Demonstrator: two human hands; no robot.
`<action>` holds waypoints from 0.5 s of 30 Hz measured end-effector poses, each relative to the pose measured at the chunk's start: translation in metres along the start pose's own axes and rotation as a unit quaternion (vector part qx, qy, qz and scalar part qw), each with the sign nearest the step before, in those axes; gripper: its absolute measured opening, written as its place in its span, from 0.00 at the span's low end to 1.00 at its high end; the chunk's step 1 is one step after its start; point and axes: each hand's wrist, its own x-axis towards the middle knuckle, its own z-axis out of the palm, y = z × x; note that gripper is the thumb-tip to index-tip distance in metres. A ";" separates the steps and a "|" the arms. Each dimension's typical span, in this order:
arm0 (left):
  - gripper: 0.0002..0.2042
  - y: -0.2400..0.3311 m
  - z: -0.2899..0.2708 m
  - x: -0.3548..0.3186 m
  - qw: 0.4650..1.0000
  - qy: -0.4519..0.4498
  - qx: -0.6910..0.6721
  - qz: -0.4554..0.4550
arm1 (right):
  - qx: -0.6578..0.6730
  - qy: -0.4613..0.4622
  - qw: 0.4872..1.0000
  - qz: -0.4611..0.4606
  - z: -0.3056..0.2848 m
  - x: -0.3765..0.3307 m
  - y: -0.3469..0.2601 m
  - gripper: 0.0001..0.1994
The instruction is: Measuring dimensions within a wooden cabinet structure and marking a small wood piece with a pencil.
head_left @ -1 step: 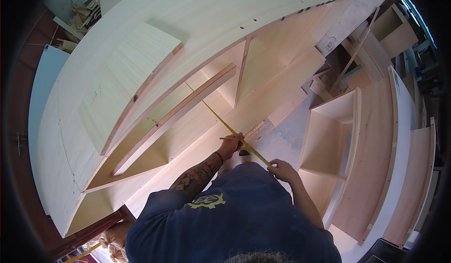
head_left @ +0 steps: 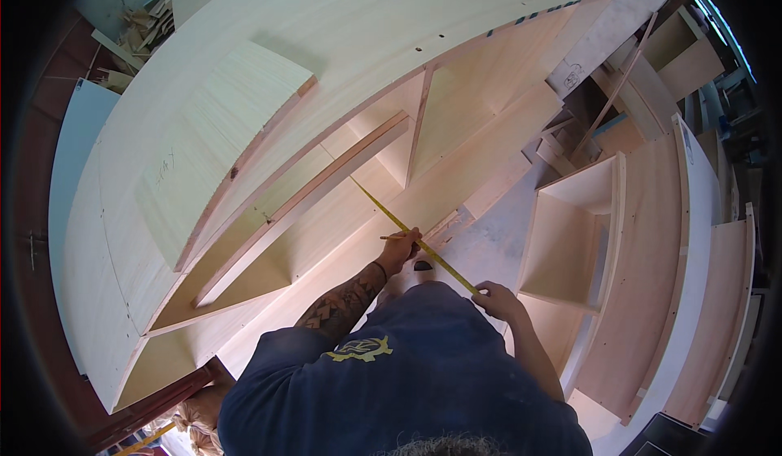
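Centre: the left hand [head_left: 399,251] grips a pencil [head_left: 391,238] and yellow tape [head_left: 448,268], which seemingly ends inside the open wooden cabinet [head_left: 326,228]; the right hand [head_left: 498,302] grips the tape's near end.

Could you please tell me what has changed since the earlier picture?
The right hand shifted slightly right and down in the picture; the yellow tape no longer shows beyond the wooden rail. The left hand and pencil stayed about put.
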 end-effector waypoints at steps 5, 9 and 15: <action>0.18 0.019 -0.024 0.022 0.999 0.034 0.000 -0.014 | 0.125 0.017 0.992 0.022 -0.019 -0.047 0.120 0.17; 0.24 0.058 -0.021 -0.015 0.914 -0.013 0.403 -0.039 | 0.212 0.062 0.974 0.047 -0.011 -0.044 0.156 0.12; 0.10 0.162 0.004 -0.166 0.850 -0.081 0.446 0.268 | 0.193 0.129 0.972 -0.024 0.023 0.048 0.193 0.12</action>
